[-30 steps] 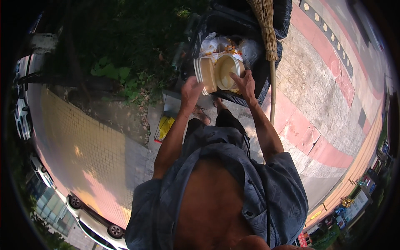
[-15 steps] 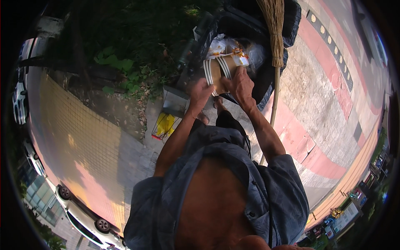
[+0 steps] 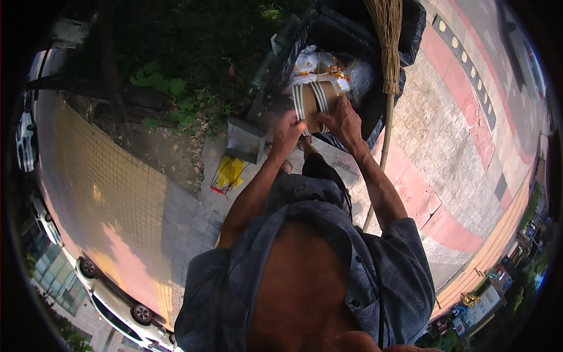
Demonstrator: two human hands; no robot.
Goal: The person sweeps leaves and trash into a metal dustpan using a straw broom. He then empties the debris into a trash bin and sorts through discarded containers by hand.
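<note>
At my far left on the paving, a crumpled yellow plastic bag [image 3: 230, 173] lies just beside a grey, flat-sided scoop [image 3: 244, 142], both below my hands. Next comes my left hand [image 3: 287, 132], its fingers closed round the near side of the brown paper tubs with white rolled rims [image 3: 309, 110], at the left-hand group of rims. The tubs lie on their sides in front of me, over the black plastic-lined bin [image 3: 345, 35], with brown wall showing between two groups of rims; how deeply one set sits inside the other I can't tell. They should be light and fairly stiff, though the thin walls would likely dent under a hard pinch, and any grease would make them slippery. The rolled rims look like the strongest place to hold. Beyond them in the bin lie soft, stained white plastic bags [image 3: 307, 63]. My right hand [image 3: 345, 124] grips the right-hand set around its near wall, apart from my left. Farthest right, a straw broom with a long wooden handle [image 3: 391, 54] leans against the bin.
</note>
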